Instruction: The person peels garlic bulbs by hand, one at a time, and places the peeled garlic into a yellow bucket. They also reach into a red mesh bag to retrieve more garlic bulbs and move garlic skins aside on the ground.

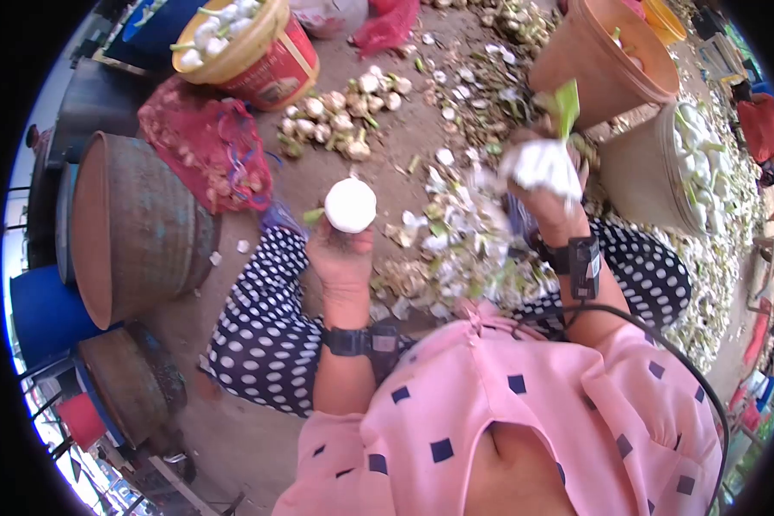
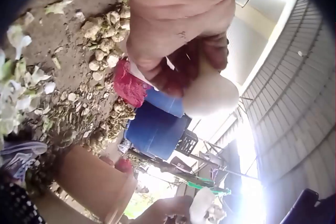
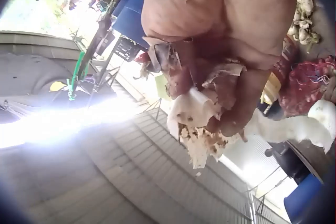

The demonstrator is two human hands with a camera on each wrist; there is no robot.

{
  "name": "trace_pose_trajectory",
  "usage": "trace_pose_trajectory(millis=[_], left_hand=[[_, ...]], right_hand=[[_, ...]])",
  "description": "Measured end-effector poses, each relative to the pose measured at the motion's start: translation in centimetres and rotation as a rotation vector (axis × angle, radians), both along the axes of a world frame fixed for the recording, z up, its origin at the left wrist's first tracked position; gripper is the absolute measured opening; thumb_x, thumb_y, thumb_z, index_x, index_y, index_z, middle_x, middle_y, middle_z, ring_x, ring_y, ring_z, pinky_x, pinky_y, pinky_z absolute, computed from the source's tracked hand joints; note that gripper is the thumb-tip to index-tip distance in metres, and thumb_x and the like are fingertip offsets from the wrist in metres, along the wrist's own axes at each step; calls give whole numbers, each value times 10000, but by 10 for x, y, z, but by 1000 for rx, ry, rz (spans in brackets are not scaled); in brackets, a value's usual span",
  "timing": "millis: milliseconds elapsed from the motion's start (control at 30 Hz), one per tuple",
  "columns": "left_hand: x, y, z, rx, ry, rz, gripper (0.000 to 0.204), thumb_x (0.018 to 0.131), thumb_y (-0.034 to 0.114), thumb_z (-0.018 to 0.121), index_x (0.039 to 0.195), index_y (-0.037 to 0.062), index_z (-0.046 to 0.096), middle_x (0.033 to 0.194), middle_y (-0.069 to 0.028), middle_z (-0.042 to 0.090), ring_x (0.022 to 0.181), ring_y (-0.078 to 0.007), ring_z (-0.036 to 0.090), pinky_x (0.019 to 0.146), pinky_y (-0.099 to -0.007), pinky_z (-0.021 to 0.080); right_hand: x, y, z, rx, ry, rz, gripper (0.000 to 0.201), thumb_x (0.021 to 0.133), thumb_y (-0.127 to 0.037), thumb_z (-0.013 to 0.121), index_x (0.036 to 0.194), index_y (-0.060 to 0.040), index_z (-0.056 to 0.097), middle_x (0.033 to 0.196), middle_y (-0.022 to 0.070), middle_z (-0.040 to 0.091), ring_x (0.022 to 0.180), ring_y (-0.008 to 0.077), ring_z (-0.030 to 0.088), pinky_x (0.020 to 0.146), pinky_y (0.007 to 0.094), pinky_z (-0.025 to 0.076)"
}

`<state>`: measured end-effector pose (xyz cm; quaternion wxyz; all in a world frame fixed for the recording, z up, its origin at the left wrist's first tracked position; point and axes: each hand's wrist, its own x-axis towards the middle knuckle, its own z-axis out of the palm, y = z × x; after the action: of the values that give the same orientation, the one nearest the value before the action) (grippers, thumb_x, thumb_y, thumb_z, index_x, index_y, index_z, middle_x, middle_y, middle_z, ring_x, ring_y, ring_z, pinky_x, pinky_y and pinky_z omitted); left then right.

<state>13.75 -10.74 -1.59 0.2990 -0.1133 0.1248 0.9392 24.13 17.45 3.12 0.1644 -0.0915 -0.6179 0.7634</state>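
My left hand [image 1: 342, 256] holds a smooth white garlic bulb [image 1: 351, 206] with a short green stalk. In the left wrist view its fingers pinch the stalk end, and the round bulb [image 2: 211, 97] hangs below them. Raised at the right, my right hand [image 1: 559, 206] grips torn garlic skins [image 1: 543, 165], blurred in the head view, with a green piece standing up from them. The right wrist view shows the curled fingers around white and brown papery skins [image 3: 195, 109] with a crumbly brown clump at the bottom. The two hands are well apart.
Unpeeled garlic bulbs [image 1: 344, 112] lie in a pile ahead, with loose skins [image 1: 456, 224] scattered between the legs. A red mesh sack [image 1: 211, 142] and rusty drum [image 1: 138, 228] stand left, a yellow-rimmed bucket [image 1: 271, 64] behind. An orange tub [image 1: 598, 64] and white bucket [image 1: 649, 172] stand right.
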Motion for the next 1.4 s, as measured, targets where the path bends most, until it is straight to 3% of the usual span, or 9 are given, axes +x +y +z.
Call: trace_pose_trajectory(millis=[67,200,367,667,900,1000,1133,1267,1400], left_hand=[[-22,5,-5,-145,102,174,315,838,239,523,1065,25,567,1060,-107,603,918,-230,584,740,-373,499],[-104,14,49,-287,197,276,359,842,237,570,1119,11,540,1094,-99,594,990,-231,576,810,-364,509],[-228,9,130,-61,748,211,412,878,239,544,1209,5,473,1136,-150,570,1085,-310,525,855,-349,485],[-172,20,-113,-572,-121,127,239,852,214,596,1051,81,596,862,-23,632,772,-136,608,651,-260,506],[-149,53,-156,-627,-87,-153,350,908,294,489,1177,70,484,951,-68,606,842,-208,607,691,-304,501],[-148,65,-142,-611,-55,-142,411,927,344,447,1239,79,411,1061,-92,576,960,-235,578,777,-345,495],[-137,85,-121,-371,-201,-3,411,938,329,422,1254,69,394,1111,-100,547,1023,-236,539,890,-358,447],[-110,86,-97,96,80,-76,455,912,207,480,1313,48,336,1231,-119,462,1036,-204,529,882,-286,442],[-83,98,-18,-525,477,3,527,843,141,603,1303,12,378,1190,-87,465,1058,-180,503,917,-315,430]], right_hand=[[-16,-4,-10,-418,-68,366,309,751,-261,598,982,-57,609,919,78,638,805,227,609,750,381,483],[-30,-31,-95,1539,-896,1051,305,668,-223,682,928,-66,657,866,152,655,850,271,635,738,399,492],[-71,-35,-126,1201,-768,775,339,680,-250,679,994,-125,650,875,148,650,838,313,622,707,409,494],[-290,2,-176,1273,-310,252,353,727,-155,605,1080,-151,584,895,113,601,800,312,606,674,411,499],[-414,-16,-232,1596,-422,278,331,809,-176,538,1139,-164,511,1041,136,538,973,327,550,748,367,499],[-385,-17,-203,1444,-442,218,312,794,-133,547,1104,-111,512,1088,133,537,969,301,553,759,352,485],[-274,-52,-169,-99,-260,166,468,772,-140,624,1198,-22,470,1113,82,533,1015,218,515,859,317,445],[-199,-62,-114,178,-310,302,526,791,-271,653,1232,-30,501,1167,90,519,1085,199,494,911,308,413],[-160,-48,-54,75,-266,224,366,817,-243,645,1090,-3,595,1076,85,571,991,163,525,845,289,421]])
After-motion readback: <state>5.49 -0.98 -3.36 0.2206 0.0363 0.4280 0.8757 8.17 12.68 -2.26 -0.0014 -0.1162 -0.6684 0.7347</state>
